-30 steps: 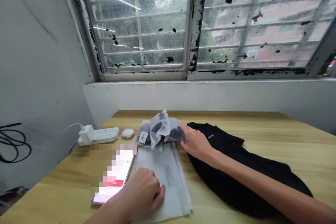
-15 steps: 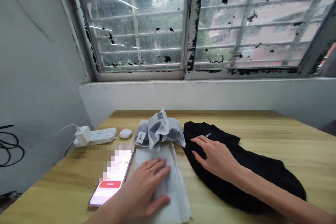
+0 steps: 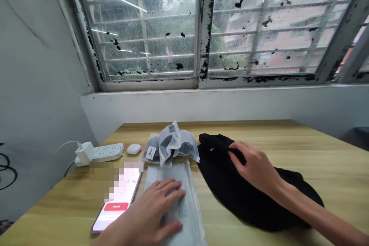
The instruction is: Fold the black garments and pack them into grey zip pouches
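Note:
My left hand [image 3: 157,207] lies flat, fingers apart, on a stack of frosted plastic bags [image 3: 188,200] with faint print. On the right, my right hand [image 3: 256,165] has its thumb and fingers closed on a fold of a black cloth item [image 3: 225,188]. This dark fabric lies spread in a curved shape and carries a small white mark near its far end. Whether it is a hat or a garment I cannot tell. Behind the stack sit several crumpled, filled translucent pouches [image 3: 170,144], one with a barcode label.
A lit phone [image 3: 115,215] lies left of the bags, partly behind my left forearm. Farther back are a white earbud case [image 3: 134,148] and a white power strip [image 3: 108,152] with a plugged-in charger [image 3: 85,153]. The wooden table [image 3: 302,142] ends below a barred window.
My right hand has moved right and pinched up the black cloth, whose far part has shifted and folded. My left hand stays on the bags. The view has turned slightly right.

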Available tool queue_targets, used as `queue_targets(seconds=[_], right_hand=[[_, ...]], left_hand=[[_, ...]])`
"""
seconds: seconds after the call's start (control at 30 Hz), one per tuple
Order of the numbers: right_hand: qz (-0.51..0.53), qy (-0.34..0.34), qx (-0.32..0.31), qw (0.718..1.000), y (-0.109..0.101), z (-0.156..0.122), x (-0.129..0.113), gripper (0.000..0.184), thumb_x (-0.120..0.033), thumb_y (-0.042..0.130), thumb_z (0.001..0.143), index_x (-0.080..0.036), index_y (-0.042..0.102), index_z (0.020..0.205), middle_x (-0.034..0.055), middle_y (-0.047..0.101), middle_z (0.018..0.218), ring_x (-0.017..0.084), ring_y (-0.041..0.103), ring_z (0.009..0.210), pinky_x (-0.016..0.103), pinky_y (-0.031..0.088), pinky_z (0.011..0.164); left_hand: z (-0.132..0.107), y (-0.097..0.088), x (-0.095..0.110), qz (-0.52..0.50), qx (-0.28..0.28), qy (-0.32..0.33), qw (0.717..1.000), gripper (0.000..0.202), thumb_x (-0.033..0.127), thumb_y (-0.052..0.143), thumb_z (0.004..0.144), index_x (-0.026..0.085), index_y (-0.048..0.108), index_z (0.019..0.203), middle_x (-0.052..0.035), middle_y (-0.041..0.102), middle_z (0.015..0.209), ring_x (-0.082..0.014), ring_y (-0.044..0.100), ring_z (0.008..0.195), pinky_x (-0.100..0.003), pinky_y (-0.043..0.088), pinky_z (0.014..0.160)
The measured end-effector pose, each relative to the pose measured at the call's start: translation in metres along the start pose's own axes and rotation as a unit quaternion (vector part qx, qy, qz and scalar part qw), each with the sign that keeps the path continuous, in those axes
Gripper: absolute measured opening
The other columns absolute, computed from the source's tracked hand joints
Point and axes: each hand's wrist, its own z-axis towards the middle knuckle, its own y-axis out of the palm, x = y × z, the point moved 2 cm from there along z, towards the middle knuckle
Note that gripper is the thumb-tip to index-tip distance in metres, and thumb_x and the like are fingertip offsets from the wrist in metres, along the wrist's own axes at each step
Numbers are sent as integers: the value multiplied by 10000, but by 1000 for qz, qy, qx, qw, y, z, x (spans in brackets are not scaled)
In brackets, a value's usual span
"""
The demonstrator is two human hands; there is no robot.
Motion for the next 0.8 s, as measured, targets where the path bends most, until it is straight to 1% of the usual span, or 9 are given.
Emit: queue_targets(seconds=[0.07,0.13,0.2,0.27,0.37,0.43,0.6,0.7,0.8], right_hand=[[25,-11,80,996,-18,2,-4,129,-271,500,908,-267,578,805,47,661,749,219,613,637,331,443,610],[34,-33,103,994,-28,1,-7,234,-305,507,922,-266,525,693,15,583,628,181,531,534,310,389,553],[30,-57,60,996,-27,-1,-10,378,-357,508,939,-255,458,578,-8,496,521,154,462,461,298,338,509],[15,-63,-16,998,-19,-4,-11,380,-431,571,914,-244,519,587,-12,523,504,152,488,446,288,331,497],[-24,-41,-112,993,-2,-11,-10,285,-478,736,779,-225,704,908,40,729,738,217,654,564,301,417,548],[-53,-28,-166,984,7,-15,-9,295,-407,737,770,-215,728,994,83,777,871,276,719,671,329,464,591],[-60,-2,-231,971,15,-17,-5,129,-169,591,771,-223,708,763,84,778,791,285,729,731,316,458,602],[-28,11,-202,979,9,-9,-4,160,-150,533,724,-232,550,587,16,649,566,201,611,525,283,369,508],[51,9,-63,997,-9,-1,-3,152,-190,484,735,-242,486,593,-10,571,525,175,542,478,283,388,496]], left_hand=[[0,-1,0,0,4,2,1000,606,390,671,882,242,509,1447,-156,535,1518,-378,506,1380,-614,414,1120],[1,-2,2,5,4,7,1000,588,386,692,871,233,539,1417,-157,558,1496,-375,524,1362,-596,428,1115],[3,-3,3,11,1,7,1000,559,386,718,855,229,577,1373,-150,586,1467,-366,548,1336,-570,447,1106],[4,-4,3,18,2,6,1000,542,386,733,850,239,592,1353,-139,598,1455,-354,561,1320,-549,458,1101],[4,-4,3,27,3,2,1000,550,377,742,846,246,584,1357,-135,591,1461,-348,559,1320,-540,461,1099],[4,-4,3,28,-2,0,1000,554,370,742,843,244,581,1358,-137,588,1462,-348,556,1322,-542,460,1099],[4,-2,1,16,-2,6,1000,543,381,721,857,243,578,1362,-128,588,1462,-352,554,1321,-545,458,1099],[4,-3,2,31,-6,8,999,542,392,716,869,223,569,1362,-138,585,1461,-356,556,1319,-544,465,1091],[5,-5,5,55,-1,27,998,508,394,722,881,200,573,1326,-143,617,1416,-337,594,1272,-492,513,1037]])
